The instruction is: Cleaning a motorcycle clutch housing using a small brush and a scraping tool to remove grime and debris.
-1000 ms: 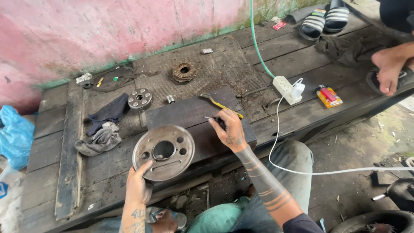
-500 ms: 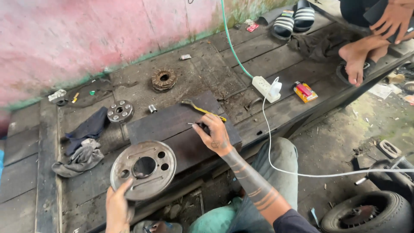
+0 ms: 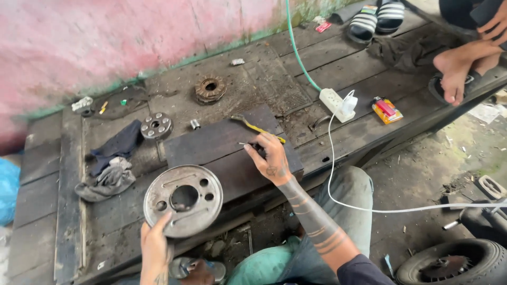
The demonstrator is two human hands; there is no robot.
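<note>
So, going left to right: there's a blue plastic bag [image 3: 8, 192] at the far left edge, can't see what's in it, then a heap of dark and grey rags [image 3: 110, 168] on the wooden table [image 3: 47, 221]. Next to that, the left hand [image 3: 155, 247] is clamped on the lower rim of a round metal plate [image 3: 183, 199] with a big centre hole and smaller holes around it, holding it tilted up off the planks. Behind it sit a small hub piece with a ring of studs [image 3: 157, 125] and, further back, a rusty toothed ring [image 3: 210, 89]. The right hand [image 3: 270, 161] rests on a dark wooden board [image 3: 222, 150] with the fingers pinched together on something thin and small, a pin or clip maybe, too tiny to tell. Just beyond it lies a yellow-handled tool [image 3: 259, 128]. As for progress, I'd guess it's early to midway: the parts are all spread out loose and nothing looks fitted to the plate. Further right there's a white power strip [image 3: 335, 99] with a charger plugged in, a small yellow and red packet [image 3: 386, 110], and someone else's bare foot [image 3: 453, 79] up in the corner near a pair of striped sandals [image 3: 376, 20].
</note>
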